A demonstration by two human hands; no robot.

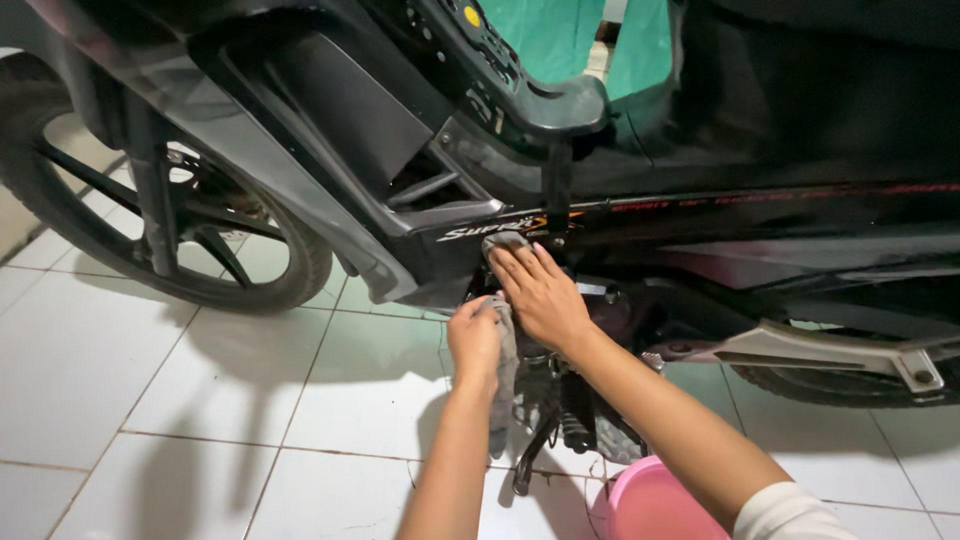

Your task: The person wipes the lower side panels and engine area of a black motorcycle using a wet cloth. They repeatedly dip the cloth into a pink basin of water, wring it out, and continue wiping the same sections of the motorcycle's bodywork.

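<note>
Cloth [503, 352] gripped in closed left hand [472, 340], pressed flat by open right hand [538, 292] against motorcycle [330, 130] panel. Best wiped with firm, even strokes.

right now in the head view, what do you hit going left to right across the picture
front wheel → left hand gripping a grey rag → right hand pressed flat on the black motorcycle body → pink bucket → silver footrest bracket

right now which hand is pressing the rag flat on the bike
The right hand: its open palm presses the grey rag against the black bike panel. The left hand only grips the rag's hanging end lower down.
</note>
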